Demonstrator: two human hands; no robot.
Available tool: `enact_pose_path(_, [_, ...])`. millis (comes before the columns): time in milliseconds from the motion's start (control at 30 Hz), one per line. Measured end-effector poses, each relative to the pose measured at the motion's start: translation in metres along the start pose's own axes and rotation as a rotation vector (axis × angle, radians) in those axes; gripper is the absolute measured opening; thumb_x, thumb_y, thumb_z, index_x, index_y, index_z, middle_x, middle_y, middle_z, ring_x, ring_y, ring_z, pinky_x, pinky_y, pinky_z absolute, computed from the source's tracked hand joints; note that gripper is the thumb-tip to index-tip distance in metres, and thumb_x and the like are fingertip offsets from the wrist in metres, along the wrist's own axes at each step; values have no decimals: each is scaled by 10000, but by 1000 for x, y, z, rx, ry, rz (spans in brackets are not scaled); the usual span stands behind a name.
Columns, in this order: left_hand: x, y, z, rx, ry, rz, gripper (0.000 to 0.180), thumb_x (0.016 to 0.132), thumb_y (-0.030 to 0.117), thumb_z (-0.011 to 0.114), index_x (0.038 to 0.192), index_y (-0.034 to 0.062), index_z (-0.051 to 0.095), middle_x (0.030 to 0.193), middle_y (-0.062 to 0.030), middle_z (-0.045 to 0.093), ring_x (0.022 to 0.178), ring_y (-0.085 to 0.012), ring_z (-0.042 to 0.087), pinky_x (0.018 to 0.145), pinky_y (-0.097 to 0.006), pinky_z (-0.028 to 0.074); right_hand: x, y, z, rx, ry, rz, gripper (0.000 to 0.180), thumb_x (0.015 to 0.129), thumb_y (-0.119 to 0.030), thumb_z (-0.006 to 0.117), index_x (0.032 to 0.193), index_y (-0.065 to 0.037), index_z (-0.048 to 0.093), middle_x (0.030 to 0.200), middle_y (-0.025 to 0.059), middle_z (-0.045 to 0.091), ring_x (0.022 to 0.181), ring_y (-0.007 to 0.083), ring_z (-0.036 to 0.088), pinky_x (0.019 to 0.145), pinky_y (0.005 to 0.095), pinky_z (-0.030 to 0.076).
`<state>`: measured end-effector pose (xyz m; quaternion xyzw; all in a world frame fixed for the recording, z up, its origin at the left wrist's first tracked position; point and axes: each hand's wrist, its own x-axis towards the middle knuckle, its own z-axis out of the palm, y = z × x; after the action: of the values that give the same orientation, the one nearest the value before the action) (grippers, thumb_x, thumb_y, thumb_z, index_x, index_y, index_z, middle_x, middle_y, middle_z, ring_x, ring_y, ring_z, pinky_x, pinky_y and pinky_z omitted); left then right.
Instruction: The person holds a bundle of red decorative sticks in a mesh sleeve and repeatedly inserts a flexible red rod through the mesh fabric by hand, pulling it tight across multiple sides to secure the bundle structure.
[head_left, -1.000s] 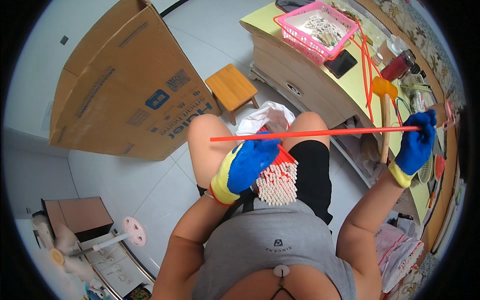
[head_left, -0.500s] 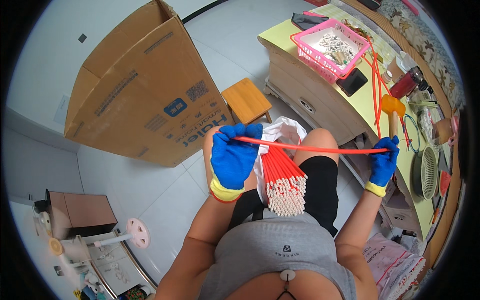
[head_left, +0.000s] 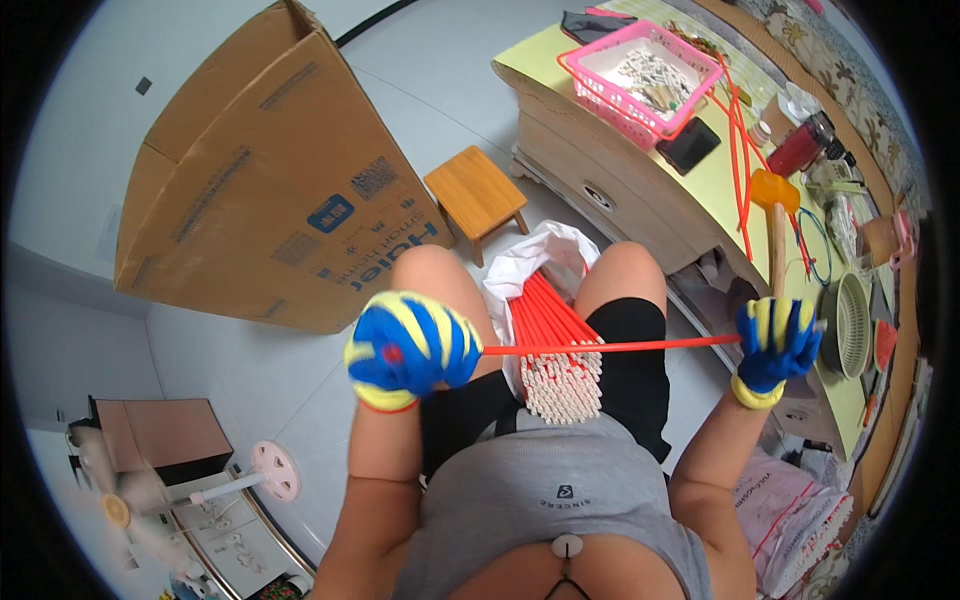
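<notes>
Head view: the person sits with bare knees apart, both hands in blue-and-yellow gloves. The left hand [head_left: 412, 345] is closed in a fist around one end of a thin red rod [head_left: 610, 348]; the right hand [head_left: 775, 342] is closed on the other end. The hands are well apart and the rod runs level between them, above the lap.

Just below the rod, between the thighs, a bundle [head_left: 558, 345] of red rods with white tips rests on the lap, fanning out of a white bag [head_left: 545, 250] that lies between the knees.

On the floor beyond the left knee stands a small wooden stool [head_left: 478, 192], with a large cardboard box [head_left: 265, 180] just beside it.

To the right is a yellow-topped table [head_left: 640, 170]. A pink basket [head_left: 640, 75] sits near its far left corner, a dark phone [head_left: 688, 145] just beside the basket. An orange mallet [head_left: 773, 215] lies along the table's near edge, its handle reaching toward the right hand. Loose red rods [head_left: 742, 150] lie beside it.
</notes>
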<state>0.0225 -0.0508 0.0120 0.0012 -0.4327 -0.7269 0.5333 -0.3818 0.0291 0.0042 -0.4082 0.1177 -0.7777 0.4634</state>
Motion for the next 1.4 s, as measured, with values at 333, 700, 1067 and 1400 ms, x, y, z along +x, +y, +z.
enact_pose_path(333, [-24, -1, 38, 1505, -415, -127, 391, 762, 201, 787, 1148, 196, 723, 1096, -11, 718, 983, -252, 684, 857, -366, 540, 5, 42, 116, -1287, -884, 134, 186, 766, -230, 780, 910, -124, 730, 766, 72, 655, 703, 286, 648, 633, 378, 495])
enact_pose_path(700, [-31, -15, 45, 1598, -435, -157, 357, 772, 186, 751, 1126, 196, 710, 1101, -3, 695, 953, -222, 662, 800, -380, 512, -1, 63, 118, -1429, -1075, 137, 138, 800, -263, 667, 881, -152, 661, 753, 57, 641, 651, 246, 643, 595, 363, 467])
enact_pose_path(1067, [-31, -22, 29, 1680, -606, 8, 374, 819, 160, 707, 1192, 149, 695, 1158, -41, 678, 1026, -256, 647, 874, -432, 497, -2, 75, 102, -1330, -1047, 180, 279, 821, -242, 701, 1055, -93, 674, 805, 63, 652, 711, 269, 665, 647, 375, 494])
enact_pose_path(1400, [-28, -25, 17, 1500, -592, -123, 414, 795, 160, 708, 1206, 124, 670, 1158, -64, 687, 1004, -274, 670, 852, -398, 539, -5, 91, 81, -1138, -1105, 290, 193, 877, -240, 671, 976, -75, 651, 799, 94, 642, 710, 300, 643, 621, 397, 488])
